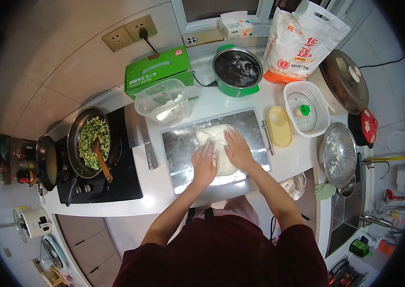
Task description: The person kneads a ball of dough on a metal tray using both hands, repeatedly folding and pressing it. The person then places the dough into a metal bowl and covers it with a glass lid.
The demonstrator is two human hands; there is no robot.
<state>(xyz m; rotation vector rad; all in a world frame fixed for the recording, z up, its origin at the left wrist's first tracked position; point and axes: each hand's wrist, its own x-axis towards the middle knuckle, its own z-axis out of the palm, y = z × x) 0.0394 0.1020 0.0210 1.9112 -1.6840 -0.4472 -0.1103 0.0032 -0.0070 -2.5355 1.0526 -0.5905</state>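
A thick slab of pale dough (225,165) lies on a floured metal board (181,140), its upper part folded and creased. My left hand (204,161) presses against the dough's left side with floured fingers stretched forward. On the right side, my right hand (238,149) lies over the dough, its fingertips slightly blurred. Neither hand is closed around the dough, though the undersides of the fingers are hidden. At the board's right edge is a metal handle (268,137).
Left of the board lie a cleaver (138,125) and a frying pan (76,123) of chopped green-and-yellow filling on the cooktop (127,183). Behind stand a plastic tub (152,107) and a green electric pot (238,92). A yellow container (281,134), white basket (290,91) and metal bowl (338,154) stand right.
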